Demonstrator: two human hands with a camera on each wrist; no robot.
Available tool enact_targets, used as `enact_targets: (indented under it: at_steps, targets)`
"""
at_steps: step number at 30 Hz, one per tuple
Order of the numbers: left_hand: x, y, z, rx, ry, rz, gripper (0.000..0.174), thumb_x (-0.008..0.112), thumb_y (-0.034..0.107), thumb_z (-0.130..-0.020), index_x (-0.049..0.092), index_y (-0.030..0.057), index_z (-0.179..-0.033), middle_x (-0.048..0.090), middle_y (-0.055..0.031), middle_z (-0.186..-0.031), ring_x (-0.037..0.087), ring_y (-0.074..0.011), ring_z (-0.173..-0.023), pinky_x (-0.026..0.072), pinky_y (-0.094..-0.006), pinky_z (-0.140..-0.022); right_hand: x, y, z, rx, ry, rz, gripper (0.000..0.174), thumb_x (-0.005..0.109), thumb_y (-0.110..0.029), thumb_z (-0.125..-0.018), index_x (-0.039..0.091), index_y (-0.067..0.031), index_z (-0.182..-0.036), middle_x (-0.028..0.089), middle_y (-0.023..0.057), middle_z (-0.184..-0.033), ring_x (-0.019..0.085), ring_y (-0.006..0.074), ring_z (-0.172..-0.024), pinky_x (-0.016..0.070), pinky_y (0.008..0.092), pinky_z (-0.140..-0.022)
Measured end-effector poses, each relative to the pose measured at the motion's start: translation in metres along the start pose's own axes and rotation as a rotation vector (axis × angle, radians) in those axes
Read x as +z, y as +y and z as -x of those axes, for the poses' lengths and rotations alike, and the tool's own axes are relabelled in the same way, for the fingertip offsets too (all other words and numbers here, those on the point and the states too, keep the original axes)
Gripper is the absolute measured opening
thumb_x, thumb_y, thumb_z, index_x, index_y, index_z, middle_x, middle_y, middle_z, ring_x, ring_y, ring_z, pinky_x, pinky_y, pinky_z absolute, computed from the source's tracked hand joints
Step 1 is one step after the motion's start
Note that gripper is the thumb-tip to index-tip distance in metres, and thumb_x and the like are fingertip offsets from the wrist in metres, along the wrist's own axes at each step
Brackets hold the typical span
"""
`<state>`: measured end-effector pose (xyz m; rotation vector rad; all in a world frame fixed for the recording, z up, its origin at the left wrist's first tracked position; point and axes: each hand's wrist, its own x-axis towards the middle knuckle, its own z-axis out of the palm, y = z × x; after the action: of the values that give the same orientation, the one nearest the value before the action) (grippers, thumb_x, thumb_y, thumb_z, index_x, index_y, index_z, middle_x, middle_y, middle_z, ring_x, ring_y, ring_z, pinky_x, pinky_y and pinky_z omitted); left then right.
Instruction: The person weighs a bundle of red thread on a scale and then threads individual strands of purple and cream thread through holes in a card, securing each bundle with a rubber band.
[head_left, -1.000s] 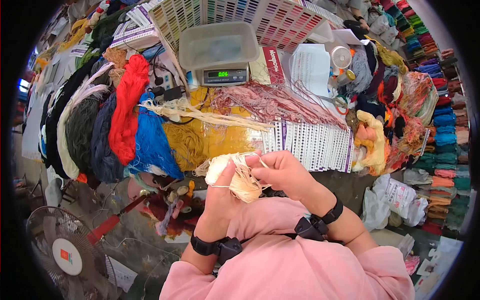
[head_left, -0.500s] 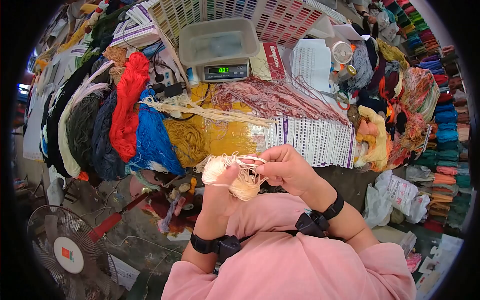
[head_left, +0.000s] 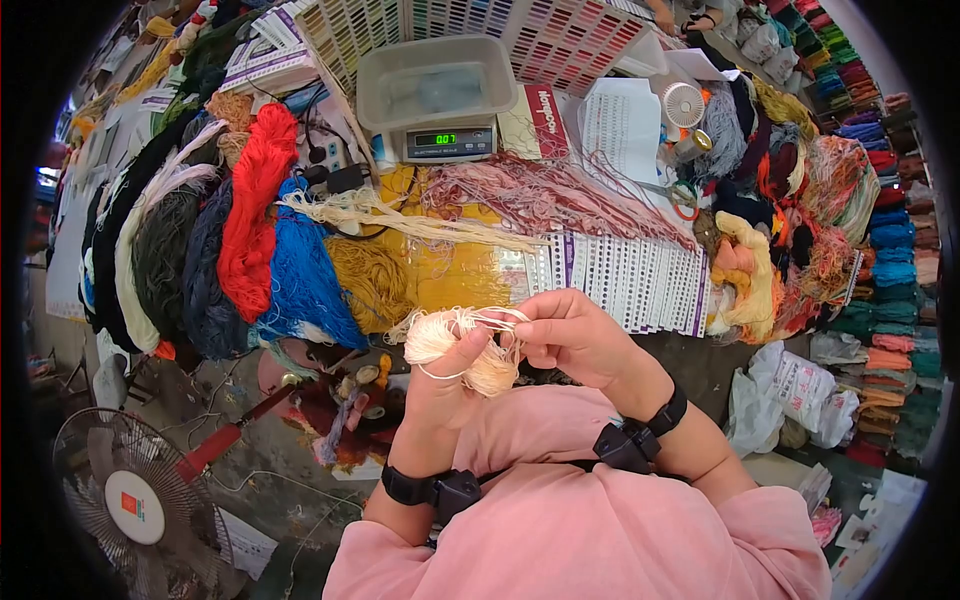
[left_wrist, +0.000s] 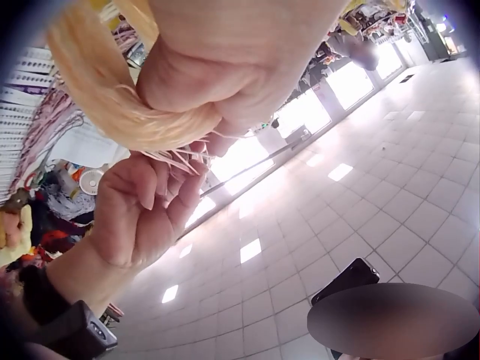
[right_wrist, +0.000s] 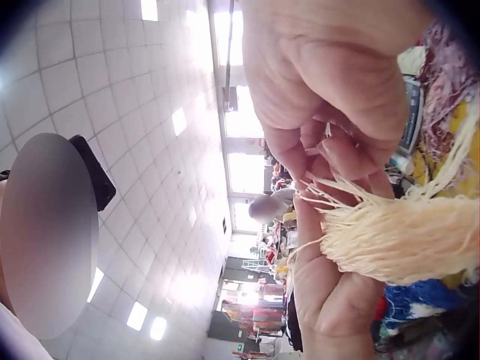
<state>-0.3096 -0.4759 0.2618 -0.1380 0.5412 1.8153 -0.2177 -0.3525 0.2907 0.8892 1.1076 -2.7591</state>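
A small cream yarn skein (head_left: 432,340) is bunched in my left hand (head_left: 445,392), with the thumb lying across it. Close on its right, my right hand (head_left: 575,340) pinches a few loose strands drawn off the top of the skein. In the left wrist view the skein (left_wrist: 112,112) bends in a thick loop under the left hand, and the right hand (left_wrist: 142,210) meets the loose strands beneath it. The right wrist view shows fine strand ends fanning from the skein (right_wrist: 405,232) toward the fingertips of both hands.
Behind the hands, a long cream yarn bundle (head_left: 400,222) and a pink-maroon one (head_left: 550,200) lie on the table. An electronic scale (head_left: 450,143) carries a plastic tub (head_left: 436,85). Coloured hanks, such as a red one (head_left: 260,200), line the left; a fan (head_left: 140,505) stands lower left.
My right hand has shifted slightly, drawing the pinched strands into a looser loop above the skein. My left hand keeps its hold. The scale's display went from 0.06 to 0.07.
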Motion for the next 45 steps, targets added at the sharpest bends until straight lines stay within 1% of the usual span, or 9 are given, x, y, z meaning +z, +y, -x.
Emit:
enact_targets:
  at_steps: [15, 24, 30, 33, 36, 37, 40, 42, 45]
  targets:
    - [0.005, -0.008, -0.003, -0.049, 0.049, 0.079, 0.027, 0.047, 0.021, -0.083, 0.053, -0.0020, -0.096, 0.057, -0.0121, -0.092, 0.055, -0.0208, -0.088, 0.0450, -0.0362, -0.078, -0.009, -0.001, 0.009, 0.054, 0.034, -0.134, 0.015, 0.054, -0.013, -0.079, 0.059, -0.0001, -0.086, 0.047, -0.0048, -0.058, 0.030, 0.0004, -0.044, 0.0194, 0.0168, -0.038]
    - [0.003, -0.014, -0.002, 0.020, -0.024, -0.099, 0.027, 0.048, 0.015, -0.082, 0.050, -0.0029, -0.101, 0.055, -0.0124, -0.096, 0.055, -0.0205, -0.087, 0.0446, -0.0315, -0.076, 0.012, -0.005, 0.009, 0.028, 0.238, 0.269, 0.015, 0.059, -0.007, -0.073, 0.061, -0.0001, -0.086, 0.051, -0.0039, -0.062, 0.038, 0.0009, -0.048, 0.0295, 0.0163, -0.042]
    - [-0.022, -0.019, -0.009, 0.009, -0.072, -0.198, 0.016, 0.050, 0.013, -0.079, 0.053, -0.0013, -0.085, 0.057, -0.0114, -0.088, 0.053, -0.0150, -0.071, 0.0442, -0.0269, -0.063, -0.014, 0.009, 0.011, -0.052, 0.028, -0.076, 0.010, 0.055, -0.008, -0.075, 0.055, -0.0009, -0.082, 0.053, -0.0012, -0.066, 0.038, 0.0011, -0.050, 0.0271, 0.0168, -0.043]
    - [-0.010, -0.013, -0.001, -0.008, -0.110, 0.178, 0.011, 0.051, 0.011, -0.080, 0.054, 0.0022, -0.074, 0.057, -0.0072, -0.077, 0.053, -0.0102, -0.060, 0.0421, -0.0213, -0.053, -0.037, 0.005, 0.030, 0.158, -0.203, -0.318, 0.010, 0.054, -0.009, -0.076, 0.052, -0.0019, -0.081, 0.053, -0.0009, -0.066, 0.038, 0.0025, -0.049, 0.0274, 0.0177, -0.042]
    - [0.008, -0.009, -0.018, -0.200, -0.148, -0.783, 0.014, 0.048, 0.012, -0.081, 0.053, 0.0036, -0.071, 0.056, -0.0066, -0.069, 0.049, -0.0091, -0.049, 0.0377, -0.0206, -0.043, -0.043, -0.010, 0.045, 0.270, -0.133, 0.091, 0.010, 0.055, -0.009, -0.075, 0.053, -0.0007, -0.080, 0.052, -0.0010, -0.064, 0.040, 0.0040, -0.050, 0.0309, 0.0191, -0.044]
    - [-0.003, -0.011, -0.026, -0.342, -0.203, -0.736, 0.017, 0.046, 0.013, -0.082, 0.051, 0.0039, -0.069, 0.056, -0.0073, -0.066, 0.045, -0.0077, -0.042, 0.0328, -0.0192, -0.037, -0.041, -0.017, 0.051, 0.034, -0.042, 0.591, 0.009, 0.057, -0.009, -0.074, 0.055, -0.0007, -0.076, 0.050, -0.0019, -0.060, 0.041, 0.0045, -0.050, 0.0323, 0.0194, -0.045]
    - [-0.010, 0.011, -0.034, -0.345, -0.073, -0.523, 0.015, 0.042, 0.013, -0.083, 0.051, 0.0032, -0.077, 0.056, -0.0073, -0.067, 0.042, -0.0062, -0.040, 0.0295, -0.0178, -0.035, -0.058, -0.041, 0.069, -0.142, 0.060, 0.992, 0.008, 0.057, -0.009, -0.074, 0.057, -0.0005, -0.074, 0.049, -0.0032, -0.056, 0.041, 0.0035, -0.051, 0.0319, 0.0189, -0.045]
    - [-0.039, 0.020, -0.033, -0.170, 0.249, -0.326, 0.013, 0.038, 0.010, -0.084, 0.048, 0.0020, -0.082, 0.052, -0.0034, -0.064, 0.036, -0.0055, -0.038, 0.0259, -0.0186, -0.033, -0.076, -0.051, 0.078, -0.244, 0.002, 0.485, 0.006, 0.054, -0.005, -0.076, 0.058, -0.0019, -0.075, 0.054, 0.0047, -0.075, 0.045, 0.0064, -0.053, 0.0363, 0.0175, -0.046]
    - [-0.122, 0.058, -0.025, -0.067, 0.103, 0.583, 0.013, 0.034, 0.010, -0.085, 0.043, 0.0063, -0.077, 0.043, 0.0026, -0.057, 0.033, -0.0048, -0.038, 0.0279, -0.0172, -0.037, -0.143, -0.064, 0.094, -0.476, -0.006, -0.381, 0.010, 0.043, -0.010, -0.084, 0.049, -0.0033, -0.089, 0.049, 0.0089, -0.086, 0.048, 0.0097, -0.065, 0.0450, 0.0201, -0.046]
